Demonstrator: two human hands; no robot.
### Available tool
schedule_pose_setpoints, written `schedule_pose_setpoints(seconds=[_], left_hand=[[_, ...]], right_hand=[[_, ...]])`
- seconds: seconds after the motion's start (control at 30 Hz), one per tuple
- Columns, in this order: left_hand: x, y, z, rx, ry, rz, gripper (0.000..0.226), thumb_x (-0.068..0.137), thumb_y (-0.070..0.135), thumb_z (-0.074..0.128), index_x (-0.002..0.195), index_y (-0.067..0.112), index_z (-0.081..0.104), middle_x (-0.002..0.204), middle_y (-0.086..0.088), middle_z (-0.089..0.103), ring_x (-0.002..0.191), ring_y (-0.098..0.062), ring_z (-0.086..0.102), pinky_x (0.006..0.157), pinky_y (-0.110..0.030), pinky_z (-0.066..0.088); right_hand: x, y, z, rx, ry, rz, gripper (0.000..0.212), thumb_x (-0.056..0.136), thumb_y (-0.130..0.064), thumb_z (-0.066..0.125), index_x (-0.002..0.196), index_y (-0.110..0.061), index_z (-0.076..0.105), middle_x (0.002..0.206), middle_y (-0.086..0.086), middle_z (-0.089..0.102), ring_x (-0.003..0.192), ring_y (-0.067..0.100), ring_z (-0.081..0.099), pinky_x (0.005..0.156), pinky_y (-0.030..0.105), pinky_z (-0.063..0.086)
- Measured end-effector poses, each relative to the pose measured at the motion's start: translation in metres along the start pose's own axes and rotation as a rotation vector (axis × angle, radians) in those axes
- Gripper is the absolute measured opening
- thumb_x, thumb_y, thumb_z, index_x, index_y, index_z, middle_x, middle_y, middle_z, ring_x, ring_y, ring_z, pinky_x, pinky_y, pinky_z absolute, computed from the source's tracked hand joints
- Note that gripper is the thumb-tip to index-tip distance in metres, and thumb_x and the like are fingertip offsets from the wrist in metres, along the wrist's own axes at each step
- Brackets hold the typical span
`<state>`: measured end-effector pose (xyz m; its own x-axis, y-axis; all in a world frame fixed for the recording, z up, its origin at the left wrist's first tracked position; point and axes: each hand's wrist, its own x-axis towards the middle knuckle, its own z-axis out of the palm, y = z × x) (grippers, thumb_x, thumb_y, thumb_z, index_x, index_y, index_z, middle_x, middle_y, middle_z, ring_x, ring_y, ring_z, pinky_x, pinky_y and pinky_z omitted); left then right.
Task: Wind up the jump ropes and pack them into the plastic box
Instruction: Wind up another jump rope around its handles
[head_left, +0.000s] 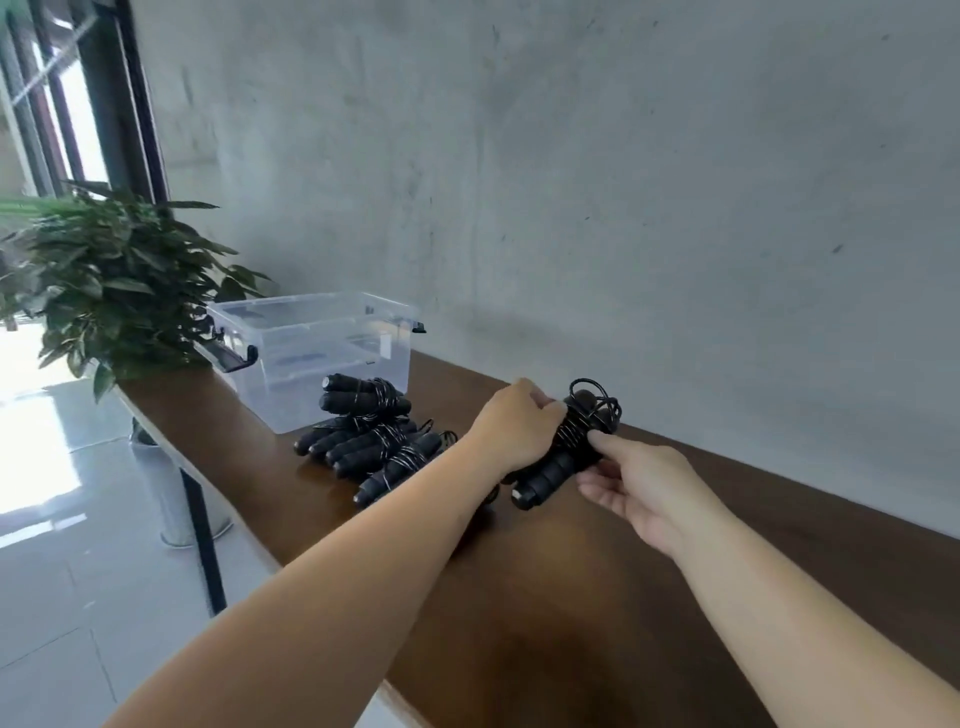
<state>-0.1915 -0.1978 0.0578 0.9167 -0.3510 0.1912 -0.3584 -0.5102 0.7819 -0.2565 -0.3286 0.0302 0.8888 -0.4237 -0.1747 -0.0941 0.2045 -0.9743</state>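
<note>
Two hands on one item. Your left hand (511, 423) wraps its fingers round the jump rope bundle (563, 449), steadying the paired handles so the cord stays tight. Your right hand (631, 486) pinches the bundle from the near side, forefinger laid on the wraps, probably to tuck the loose loops at the far end; whether the cord end is secured cannot be told.

Location: bundle held just above or on the brown table (597, 597), near the wall.

Stock awaiting packing: a pile of wound ropes (371, 439) lies on the table, touching the front of the plastic box (317, 348), likely staged there for a short transfer. Box stands open; contents unclear through its walls.

Adjacent: potted plant (111, 283) beside the box, at the table's far end.
</note>
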Motion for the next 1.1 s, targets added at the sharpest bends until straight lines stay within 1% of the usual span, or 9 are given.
schedule_pose_setpoints(seconds=[0.07,0.17,0.4,0.57,0.67,0.77,0.83,0.93,1.1], left_hand=[[0.006,-0.019,-0.025,0.044,0.065,-0.007,0.024,0.096,0.036,0.052,0.107,0.017,0.059,0.108,-0.001,0.059,0.095,-0.018,0.054,0.075,-0.028,0.039],[0.013,-0.046,-0.063,0.077,0.112,-0.03,0.021,0.096,0.032,0.054,0.107,0.017,0.065,0.097,0.003,0.063,0.093,-0.018,0.059,0.078,-0.028,0.045],[0.037,-0.106,-0.121,0.167,0.161,-0.096,0.02,0.094,0.025,0.06,0.111,0.021,0.07,0.113,0.003,0.068,0.103,-0.014,0.06,0.089,-0.026,0.046],[0.051,-0.132,-0.129,0.213,0.178,-0.095,0.026,0.096,0.02,0.057,0.119,0.017,0.068,0.119,-0.001,0.067,0.112,-0.017,0.059,0.09,-0.022,0.042],[0.057,-0.145,-0.124,0.294,0.177,-0.072,0.033,0.096,0.02,0.055,0.127,0.017,0.063,0.129,-0.001,0.063,0.12,-0.019,0.055,0.098,-0.025,0.04],[0.059,-0.159,-0.116,0.397,0.165,-0.057,0.037,0.095,0.02,0.054,0.132,0.019,0.059,0.139,-0.002,0.055,0.123,-0.021,0.052,0.1,-0.027,0.039],[0.058,-0.167,-0.111,0.443,0.171,-0.044,0.037,0.095,0.022,0.054,0.132,0.021,0.059,0.141,0.001,0.051,0.126,-0.02,0.05,0.102,-0.029,0.038],[0.057,-0.172,-0.109,0.458,0.183,-0.024,0.037,0.094,0.023,0.055,0.131,0.021,0.059,0.141,0.002,0.049,0.127,-0.02,0.048,0.105,-0.031,0.037],[0.057,-0.172,-0.109,0.453,0.197,-0.004,0.035,0.093,0.02,0.054,0.127,0.02,0.061,0.138,0.001,0.05,0.126,-0.02,0.046,0.104,-0.032,0.038]], right_hand=[[0.009,0.001,0.032,0.018,-0.04,0.002,0.019,0.093,-0.017,0.066,0.1,0.001,0.062,0.085,0.014,0.061,0.06,0.018,0.065,0.054,0.025,0.057],[0.024,0.006,0.08,0.02,-0.093,0.017,0.022,0.093,-0.015,0.066,0.103,0.004,0.061,0.086,0.015,0.06,0.064,0.022,0.068,0.064,0.029,0.061],[0.063,0.025,0.161,-0.028,-0.15,0.083,0.023,0.09,-0.013,0.069,0.106,0.003,0.063,0.095,0.019,0.065,0.068,0.025,0.074,0.065,0.029,0.062],[0.086,0.033,0.189,-0.099,-0.14,0.069,0.03,0.088,-0.013,0.071,0.109,0.004,0.059,0.094,0.019,0.066,0.069,0.025,0.074,0.069,0.031,0.062],[0.095,0.037,0.196,-0.149,-0.135,0.081,0.024,0.089,-0.013,0.07,0.104,0.002,0.057,0.096,0.018,0.067,0.064,0.023,0.073,0.069,0.031,0.062],[0.103,0.041,0.198,-0.244,-0.101,0.086,0.021,0.089,-0.012,0.069,0.101,0.002,0.06,0.08,0.013,0.071,0.064,0.021,0.074,0.076,0.032,0.061],[0.106,0.042,0.198,-0.324,-0.084,0.065,0.023,0.088,-0.014,0.069,0.1,0.004,0.062,0.065,0.009,0.07,0.061,0.02,0.073,0.065,0.026,0.06],[0.102,0.04,0.198,-0.418,-0.101,0.069,0.022,0.09,-0.014,0.068,0.098,0.005,0.062,0.066,0.011,0.07,0.05,0.017,0.067,0.037,0.016,0.042],[0.098,0.039,0.199,-0.442,-0.155,0.07,0.022,0.093,-0.013,0.064,0.103,0.007,0.06,0.075,0.015,0.07,0.039,0.012,0.062,0.032,0.014,0.036]])
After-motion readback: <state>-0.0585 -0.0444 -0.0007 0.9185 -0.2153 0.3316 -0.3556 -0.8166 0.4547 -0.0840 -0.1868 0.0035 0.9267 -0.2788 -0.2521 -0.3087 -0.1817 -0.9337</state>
